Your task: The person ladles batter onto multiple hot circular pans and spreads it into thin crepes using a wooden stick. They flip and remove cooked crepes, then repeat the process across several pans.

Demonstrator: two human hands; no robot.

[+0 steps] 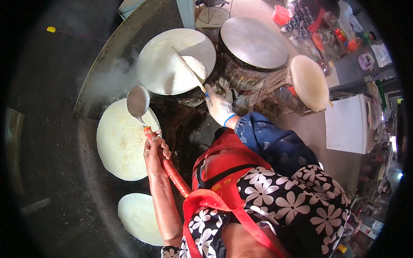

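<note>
My left hand (pixel 157 149) is wrapped round the red-bound handle of a ladle (pixel 138 102). The ladle's round bowl hangs over the edge of a pale round flatbread (pixel 122 142), and whether it holds batter I cannot tell. In a white glove, my right hand (pixel 220 107) grips the blue end of a long thin spreader (pixel 189 69). That blade lies across a round griddle (pixel 148 58) coated with pale batter. A thicker white patch of batter (pixel 195 65) shows beside the blade.
A bare metal griddle (pixel 254 43) stands at the upper right, and a pale flatbread (pixel 309 82) lies to its right. Another pale round (pixel 140 218) is at lower left. Steam drifts left of the batter griddle. A white cabinet (pixel 347 124) and another person (pixel 303 19) are farther right.
</note>
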